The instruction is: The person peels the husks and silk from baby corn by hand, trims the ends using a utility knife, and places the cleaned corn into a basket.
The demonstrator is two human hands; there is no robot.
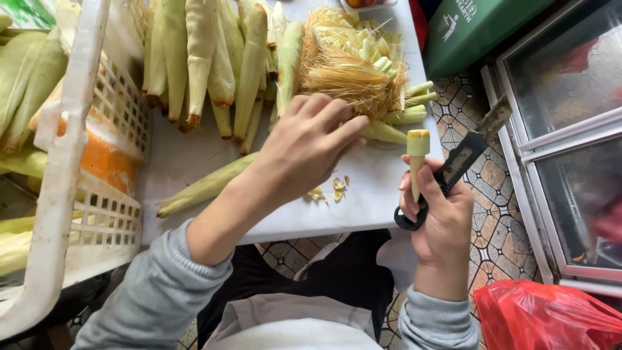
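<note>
My right hand (437,210) grips a black-handled knife (461,159) together with a small peeled baby corn (417,155), which stands upright between thumb and fingers. My left hand (311,142) reaches forward over the white table (194,159), fingers curled, touching a green husk piece (383,132) at the edge of a heap of corn silk and trimmed husks (353,68). An unhusked baby corn (204,188) lies under my left forearm. A row of unhusked baby corn (207,65) lies along the table's far side.
A white plastic basket (71,162) holding more corn stands at the left. Small yellow scraps (330,189) lie near the table's front edge. A green bin (466,29) and glass-fronted frames (570,129) stand at the right, a red plastic bag (544,317) on the tiled floor.
</note>
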